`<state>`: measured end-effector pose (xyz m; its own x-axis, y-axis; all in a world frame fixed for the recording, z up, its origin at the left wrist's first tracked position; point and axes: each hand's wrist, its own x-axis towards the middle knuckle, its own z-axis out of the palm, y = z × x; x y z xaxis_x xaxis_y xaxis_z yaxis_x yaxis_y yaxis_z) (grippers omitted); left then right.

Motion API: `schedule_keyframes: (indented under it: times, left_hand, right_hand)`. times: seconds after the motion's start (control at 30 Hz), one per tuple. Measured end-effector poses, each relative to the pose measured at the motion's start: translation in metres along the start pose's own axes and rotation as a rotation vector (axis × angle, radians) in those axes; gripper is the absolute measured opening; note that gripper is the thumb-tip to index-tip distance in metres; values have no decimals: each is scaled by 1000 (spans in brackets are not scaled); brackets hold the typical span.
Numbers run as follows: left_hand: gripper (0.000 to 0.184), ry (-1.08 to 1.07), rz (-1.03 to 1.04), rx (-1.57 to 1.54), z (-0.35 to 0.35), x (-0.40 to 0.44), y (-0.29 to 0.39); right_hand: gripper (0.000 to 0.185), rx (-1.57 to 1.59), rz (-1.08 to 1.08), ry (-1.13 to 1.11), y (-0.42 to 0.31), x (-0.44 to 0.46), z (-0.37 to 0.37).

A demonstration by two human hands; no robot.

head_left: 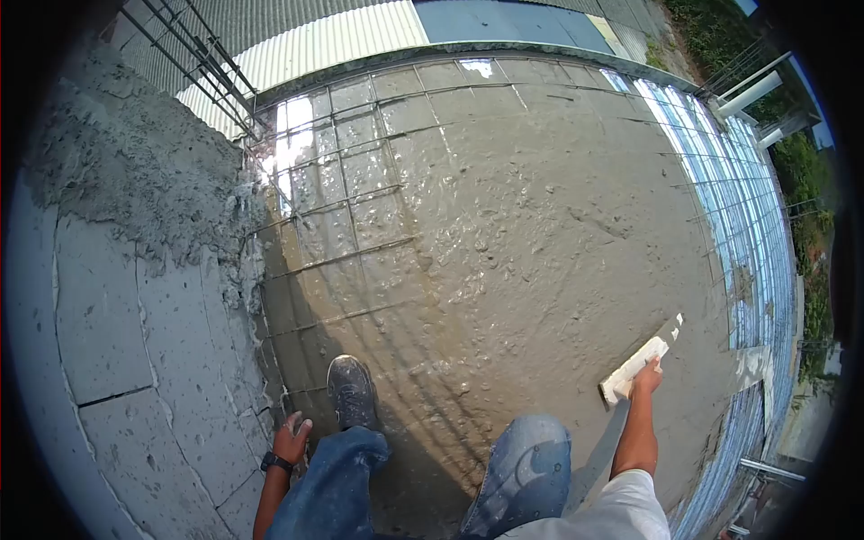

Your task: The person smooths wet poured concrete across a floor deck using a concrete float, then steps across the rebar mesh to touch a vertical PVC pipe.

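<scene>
My right hand grips a long pale concrete float on the right, its blade flat on or just over the wet concrete. The float's far end is smeared grey. At lower left, my left hand, with a dark watch on the wrist, is beside the foot of the block wall. Its fingers are apart and hold nothing that I can see; whether they touch the wall is unclear. My dark, splashed shoe stands near this hand in the wet concrete.
Thin steel bars form a grid partly sunk in the concrete at upper left. Upright rebar rises at the wall's far end. Ribbed metal decking with bars across it runs along the right edge. Corrugated roofs lie beyond.
</scene>
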<state>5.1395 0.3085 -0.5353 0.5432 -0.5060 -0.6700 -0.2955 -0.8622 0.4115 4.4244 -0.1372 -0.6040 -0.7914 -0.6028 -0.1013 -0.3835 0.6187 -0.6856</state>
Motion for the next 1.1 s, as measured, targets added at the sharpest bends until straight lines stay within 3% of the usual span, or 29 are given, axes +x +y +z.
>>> schedule_keyframes:
  times: [0.1, 0.2, 0.33, 0.47, 0.57, 0.6, 0.7, 0.8, 0.9, 1.0, 1.1]
  left_hand:
    - [65, 12, 22, 85, -9, 0, -33]
    - [61, 43, -15, 154, -23, -19, -31]
    - [54, 59, -33, 198, -35, -31, -56]
    - [55, 35, -176, 343, -40, -42, -61]
    - [54, 10, 20, 256, -46, -42, -120]
    - [65, -263, -64, 301, -49, -45, -133]
    - [46, -122, -101, -183, -46, -56, -166]
    - [44, -2, -328, -450, -42, -56, -206]
    - [41, 12, -331, -462, -40, -62, -191]
    - [42, -55, -60, 259, -54, -72, -88]
    - [39, 36, 42, 279, -54, -67, -78]
  right_hand:
    - [75, 38, 253, 32, 63, 59, -27]
    - [81, 104, 402, 0, 62, 82, -14]
    - [76, 343, 353, -206, 11, 117, 40]
    - [67, 472, 296, -346, -88, 116, 116]
    - [53, 519, 253, -546, -155, 93, 179]
    - [54, 505, 242, -547, -175, 82, 199]
    - [58, 379, 144, -572, -219, 50, 259]
    - [59, 243, 43, -593, -255, 18, 307]
    - [61, 182, -71, -708, -292, -26, 324]
    - [63, 74, -184, -776, -318, -84, 343]
    - [69, -84, -308, -788, -332, -126, 354]
